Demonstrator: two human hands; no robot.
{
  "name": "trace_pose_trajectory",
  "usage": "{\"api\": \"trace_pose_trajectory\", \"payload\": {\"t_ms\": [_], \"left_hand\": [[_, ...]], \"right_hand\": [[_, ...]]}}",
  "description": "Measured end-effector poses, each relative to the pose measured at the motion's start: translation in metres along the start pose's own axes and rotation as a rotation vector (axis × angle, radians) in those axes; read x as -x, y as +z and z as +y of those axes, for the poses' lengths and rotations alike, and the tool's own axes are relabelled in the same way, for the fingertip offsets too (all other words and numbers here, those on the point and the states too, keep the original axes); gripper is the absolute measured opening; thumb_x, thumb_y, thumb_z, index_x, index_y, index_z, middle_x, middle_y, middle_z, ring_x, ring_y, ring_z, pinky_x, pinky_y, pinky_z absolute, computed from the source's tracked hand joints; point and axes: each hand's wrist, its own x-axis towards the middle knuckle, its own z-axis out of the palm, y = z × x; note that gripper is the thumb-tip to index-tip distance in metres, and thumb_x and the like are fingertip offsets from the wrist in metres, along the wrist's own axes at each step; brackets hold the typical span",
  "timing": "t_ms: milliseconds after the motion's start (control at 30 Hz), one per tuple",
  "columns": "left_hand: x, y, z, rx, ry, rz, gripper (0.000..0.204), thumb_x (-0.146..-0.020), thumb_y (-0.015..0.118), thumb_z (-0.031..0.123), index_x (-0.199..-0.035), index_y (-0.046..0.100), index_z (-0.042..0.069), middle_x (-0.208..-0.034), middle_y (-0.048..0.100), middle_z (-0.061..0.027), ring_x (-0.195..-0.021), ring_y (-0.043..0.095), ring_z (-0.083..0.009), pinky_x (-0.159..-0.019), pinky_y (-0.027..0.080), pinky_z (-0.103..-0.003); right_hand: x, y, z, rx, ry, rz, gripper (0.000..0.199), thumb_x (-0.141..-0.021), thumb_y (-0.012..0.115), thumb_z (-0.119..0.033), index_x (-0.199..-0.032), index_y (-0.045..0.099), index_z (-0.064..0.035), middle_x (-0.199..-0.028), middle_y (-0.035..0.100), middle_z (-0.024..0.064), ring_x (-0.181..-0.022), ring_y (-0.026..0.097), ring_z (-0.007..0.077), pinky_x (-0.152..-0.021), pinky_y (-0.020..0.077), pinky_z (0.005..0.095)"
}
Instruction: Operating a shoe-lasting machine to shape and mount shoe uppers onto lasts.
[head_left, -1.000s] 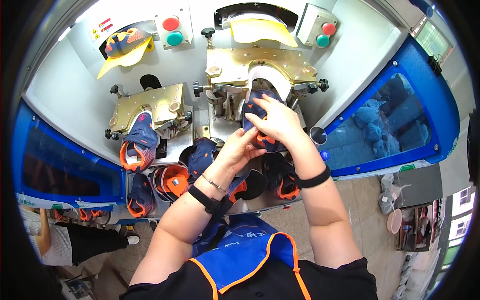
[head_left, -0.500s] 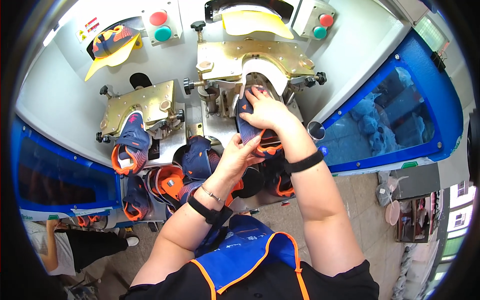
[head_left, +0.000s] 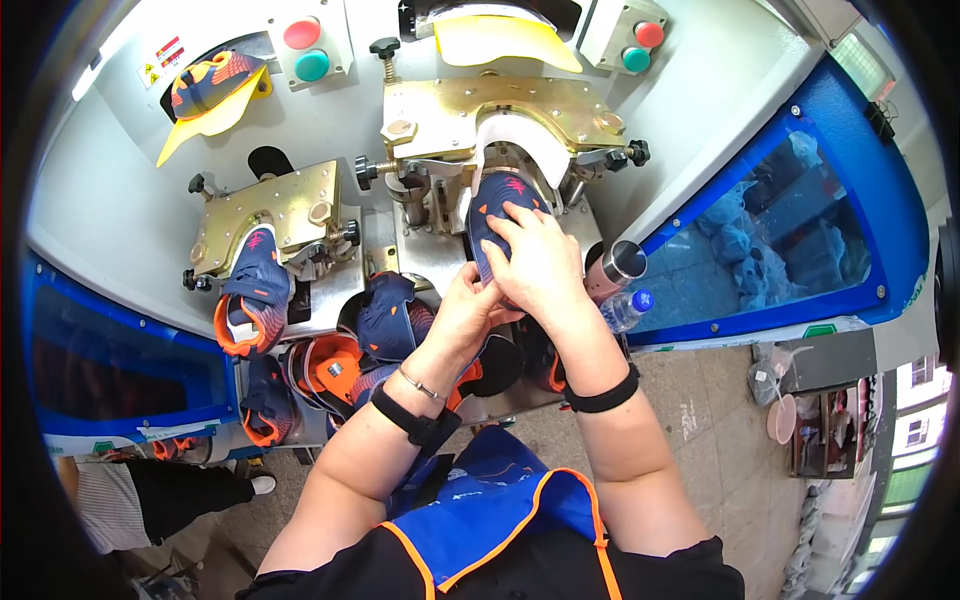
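Note:
A navy shoe upper [head_left: 485,205] with a red mark on its toe lies toe-first at the curved white pad [head_left: 535,140] of the right brass-plated clamp [head_left: 470,115]. My right hand [head_left: 540,265] is bent over the top of the upper, thumb and fingers gripping it. Close by, my left hand [head_left: 465,310] closes its fingers on the upper's near left edge. The heel end is mostly hidden by both hands. In the left clamp [head_left: 270,205] sits another navy upper with an orange collar [head_left: 258,285], which neither hand touches.
Several navy and orange uppers [head_left: 385,320] pile up left of my left forearm. A steel-topped cup [head_left: 625,262] and a blue-capped bottle [head_left: 625,310] stand right of my right wrist. Red and green buttons [head_left: 311,65] are on the back wall, and a blue-framed window panel [head_left: 770,220] flanks the right.
My right hand has drawn back toward me along the upper, uncovering the red toe mark. The upper's orange collar is now hidden. The view has shifted slightly, and the bottle shows more.

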Motion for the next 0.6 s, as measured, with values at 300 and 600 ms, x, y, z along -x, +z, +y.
{"api": "trace_pose_trajectory", "payload": {"t_ms": [300,600], "left_hand": [[0.000,-0.002,-0.005,0.047,0.010,0.004,0.049,-0.099,0.074,0.023,-0.133,0.043,0.005,-0.115,0.070,-0.0110,-0.098,0.074,-0.0190,-0.076,0.064,-0.032],[-0.001,-0.013,0.006,-0.057,-0.049,0.013,0.044,-0.099,0.073,0.024,-0.129,0.046,0.006,-0.112,0.070,-0.0088,-0.095,0.074,-0.0177,-0.073,0.063,-0.032]], "right_hand": [[-0.004,0.009,0.005,0.041,-0.048,-0.009,0.036,-0.088,0.066,-0.022,-0.122,0.075,-0.0153,-0.137,0.066,0.0060,-0.131,0.059,0.0309,-0.099,0.0533,0.0538],[-0.003,0.014,-0.005,0.047,0.029,0.036,0.038,-0.087,0.066,-0.021,-0.124,0.074,-0.0174,-0.139,0.064,0.0063,-0.131,0.057,0.0356,-0.098,0.0529,0.0580]]}}
